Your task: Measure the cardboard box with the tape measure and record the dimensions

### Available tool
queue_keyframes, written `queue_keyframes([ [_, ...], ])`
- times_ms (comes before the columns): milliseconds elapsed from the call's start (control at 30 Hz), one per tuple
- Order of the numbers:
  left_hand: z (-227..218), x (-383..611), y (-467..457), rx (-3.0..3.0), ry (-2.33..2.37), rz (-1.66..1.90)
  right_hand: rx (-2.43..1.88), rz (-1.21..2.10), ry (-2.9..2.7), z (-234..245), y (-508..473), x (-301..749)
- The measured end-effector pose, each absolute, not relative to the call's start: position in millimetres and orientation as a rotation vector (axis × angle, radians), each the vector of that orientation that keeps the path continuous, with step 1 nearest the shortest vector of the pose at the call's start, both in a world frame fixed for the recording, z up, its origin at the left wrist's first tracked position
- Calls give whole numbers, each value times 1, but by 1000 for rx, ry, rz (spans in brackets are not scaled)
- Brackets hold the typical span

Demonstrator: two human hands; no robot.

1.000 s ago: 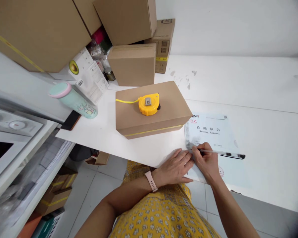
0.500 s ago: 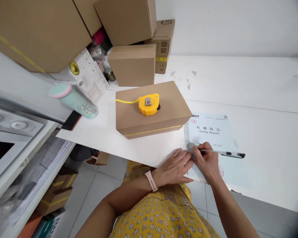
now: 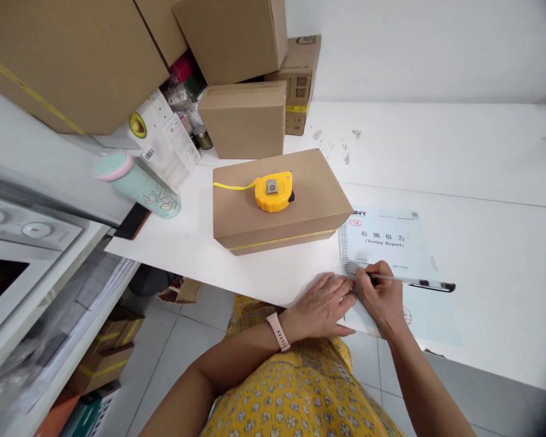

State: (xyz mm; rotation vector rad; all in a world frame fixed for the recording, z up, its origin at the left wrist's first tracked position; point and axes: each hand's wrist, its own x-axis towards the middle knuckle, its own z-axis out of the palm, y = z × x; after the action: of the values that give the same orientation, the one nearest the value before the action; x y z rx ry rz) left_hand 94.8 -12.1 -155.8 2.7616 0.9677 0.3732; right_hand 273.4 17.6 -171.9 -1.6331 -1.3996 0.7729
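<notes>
My right hand (image 3: pixel 382 297) grips a pen (image 3: pixel 418 281) with a clear barrel and black cap end. Its tip meets the lower left part of a pale blue paper headed "Testing Report" (image 3: pixel 386 233), near the printed left border. My left hand (image 3: pixel 323 306), with a pink band on the wrist, lies flat with fingers stretched out across the paper's lower left edge and the table edge. Left of the paper rests a closed cardboard box (image 3: pixel 241 212). On its top lies a yellow tape measure (image 3: pixel 273 193) with a bit of tape pulled out.
More cardboard boxes (image 3: pixel 243 121) are stacked at the back left of the white table (image 3: pixel 491 255). A mint tumbler (image 3: pixel 141 185) lies tilted by a white carton (image 3: pixel 173 145). A shelf unit with a white appliance (image 3: pixel 27 237) stands at the left.
The pen's tip has shifted slightly right along the paper, and its back end has swung right and a little down. My left hand stays nearly in place.
</notes>
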Motion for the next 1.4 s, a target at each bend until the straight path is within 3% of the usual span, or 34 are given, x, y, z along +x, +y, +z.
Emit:
queue_keyframes([
  [467,-153,94,-12,2746,975,355,-1642,781,-1374,-168,16,271],
  [733,-155,94,-13,2649,955,442,-1708,452,-1378,-177,23,276],
  [867,-138,81,-13,2541,1099,797,-1669,213,-1713,-191,28,280],
  [1000,-88,42,6,2460,1376,1415,-1670,0,-1879,-208,36,279],
  [1067,-62,20,24,2392,1594,1533,-1669,-63,-1891,-216,40,279],
  [1233,-36,-20,67,2210,2100,1180,-1647,-21,-1770,-229,47,284],
  [1400,-43,-38,83,2212,2217,957,-1647,91,-1602,-235,51,287],
])
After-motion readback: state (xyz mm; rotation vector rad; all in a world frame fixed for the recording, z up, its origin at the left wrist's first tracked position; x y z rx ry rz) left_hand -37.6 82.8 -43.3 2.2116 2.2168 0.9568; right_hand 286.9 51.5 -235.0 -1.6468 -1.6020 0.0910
